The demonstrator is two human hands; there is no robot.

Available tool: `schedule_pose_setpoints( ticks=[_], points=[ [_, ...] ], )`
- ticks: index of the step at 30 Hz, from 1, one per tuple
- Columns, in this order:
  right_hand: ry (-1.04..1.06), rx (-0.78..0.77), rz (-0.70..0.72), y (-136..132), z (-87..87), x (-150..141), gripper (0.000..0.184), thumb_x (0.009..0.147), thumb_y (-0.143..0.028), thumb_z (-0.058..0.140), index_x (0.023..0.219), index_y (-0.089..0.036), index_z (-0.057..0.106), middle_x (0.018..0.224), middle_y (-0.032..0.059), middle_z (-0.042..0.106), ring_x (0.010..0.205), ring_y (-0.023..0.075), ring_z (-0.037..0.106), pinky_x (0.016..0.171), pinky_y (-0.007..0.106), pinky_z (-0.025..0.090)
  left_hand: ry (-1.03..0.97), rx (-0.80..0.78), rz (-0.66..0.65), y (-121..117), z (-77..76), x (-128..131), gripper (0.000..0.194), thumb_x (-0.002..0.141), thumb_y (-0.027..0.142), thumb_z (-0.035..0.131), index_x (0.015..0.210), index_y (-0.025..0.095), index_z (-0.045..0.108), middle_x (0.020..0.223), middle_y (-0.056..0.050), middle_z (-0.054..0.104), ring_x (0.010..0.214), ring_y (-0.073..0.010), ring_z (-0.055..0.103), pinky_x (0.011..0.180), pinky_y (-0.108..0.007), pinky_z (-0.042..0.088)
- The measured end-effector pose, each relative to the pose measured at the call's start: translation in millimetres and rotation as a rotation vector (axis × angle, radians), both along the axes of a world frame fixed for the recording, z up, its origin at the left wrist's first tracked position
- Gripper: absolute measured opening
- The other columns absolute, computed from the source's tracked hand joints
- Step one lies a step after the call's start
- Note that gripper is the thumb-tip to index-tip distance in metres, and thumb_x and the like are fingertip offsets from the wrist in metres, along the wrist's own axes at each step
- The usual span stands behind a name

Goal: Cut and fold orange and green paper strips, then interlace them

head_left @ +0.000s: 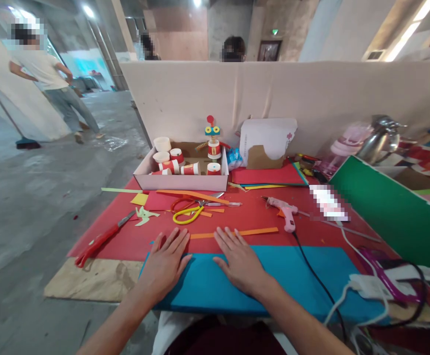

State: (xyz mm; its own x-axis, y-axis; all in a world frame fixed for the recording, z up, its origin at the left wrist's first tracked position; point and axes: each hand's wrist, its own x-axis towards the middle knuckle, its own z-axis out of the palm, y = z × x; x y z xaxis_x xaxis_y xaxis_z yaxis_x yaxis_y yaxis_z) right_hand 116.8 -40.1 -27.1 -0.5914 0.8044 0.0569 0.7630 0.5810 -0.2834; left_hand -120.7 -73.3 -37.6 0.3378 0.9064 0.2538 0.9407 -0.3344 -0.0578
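Observation:
Both hands lie flat, palms down, near the front of the table. My left hand (166, 261) rests on the left part of a blue sheet (292, 276), fingers stretched forward over its far edge. My right hand (239, 259) lies on the sheet's middle, its fingertips on or beside an orange paper strip (257, 231). The strip runs sideways past the fingertips of both hands. Just beyond are scissors with yellow handles (189, 215) and a red-handled pair (180, 202). To the right of my right hand lies a pink glue gun (285, 211).
A cardboard box (181, 183) of paper cups stands at the back, with a cup figure (213, 143) in it. Long red scissors (102, 242) lie left. A green box (381, 212), phone (328, 202), power strip (374, 286) and cables occupy the right. A person (48, 74) stands far left.

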Motion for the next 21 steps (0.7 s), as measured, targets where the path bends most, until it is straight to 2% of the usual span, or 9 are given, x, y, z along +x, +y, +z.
schedule_pose_setpoints(
  ticks=[7, 10, 17, 21],
  points=[
    [-0.095, 0.012, -0.175, 2.9, -7.2, 67.4, 0.064, 0.098, -0.056, 0.024, 0.150, -0.018, 0.030, 0.155, 0.0073, 0.034, 0.144, 0.0229, 0.027, 0.117, 0.047, 0.027, -0.001, -0.010, 0.018, -1.1, -2.0, -1.0, 0.052, 0.097, 0.048, 0.032, 0.140, 0.024, 0.049, 0.144, -0.008, 0.051, 0.134, -0.0279, 0.045, 0.111, -0.051, 0.031],
    [-0.128, 0.035, -0.242, 4.9, -10.5, 84.7, 0.066, 0.098, -0.055, 0.022, 0.150, -0.015, 0.032, 0.154, 0.0091, 0.035, 0.144, 0.0239, 0.027, 0.117, 0.047, 0.027, 0.006, -0.030, 0.017, -1.1, -1.6, -1.7, 0.052, 0.097, 0.048, 0.031, 0.140, 0.024, 0.049, 0.145, -0.007, 0.050, 0.134, -0.0282, 0.045, 0.111, -0.052, 0.032],
    [-0.098, 0.053, -0.239, 14.6, -13.4, 72.2, 0.069, 0.097, -0.058, 0.021, 0.150, -0.015, 0.031, 0.154, 0.0106, 0.035, 0.144, 0.0252, 0.027, 0.117, 0.049, 0.025, 0.023, -0.050, 0.114, 5.5, 4.4, -15.8, 0.052, 0.096, 0.048, 0.035, 0.136, 0.022, 0.054, 0.140, -0.009, 0.054, 0.135, -0.0306, 0.043, 0.109, -0.054, 0.033],
    [-0.004, 0.081, -0.255, 27.5, -4.4, 60.7, 0.070, 0.096, -0.058, 0.024, 0.150, -0.013, 0.034, 0.152, 0.0137, 0.038, 0.143, 0.0272, 0.030, 0.116, 0.051, 0.024, 0.017, -0.008, 0.098, 12.8, 22.9, -22.0, 0.049, 0.096, 0.046, 0.035, 0.131, 0.021, 0.058, 0.137, -0.009, 0.058, 0.135, -0.0307, 0.044, 0.109, -0.053, 0.033]
  ],
)
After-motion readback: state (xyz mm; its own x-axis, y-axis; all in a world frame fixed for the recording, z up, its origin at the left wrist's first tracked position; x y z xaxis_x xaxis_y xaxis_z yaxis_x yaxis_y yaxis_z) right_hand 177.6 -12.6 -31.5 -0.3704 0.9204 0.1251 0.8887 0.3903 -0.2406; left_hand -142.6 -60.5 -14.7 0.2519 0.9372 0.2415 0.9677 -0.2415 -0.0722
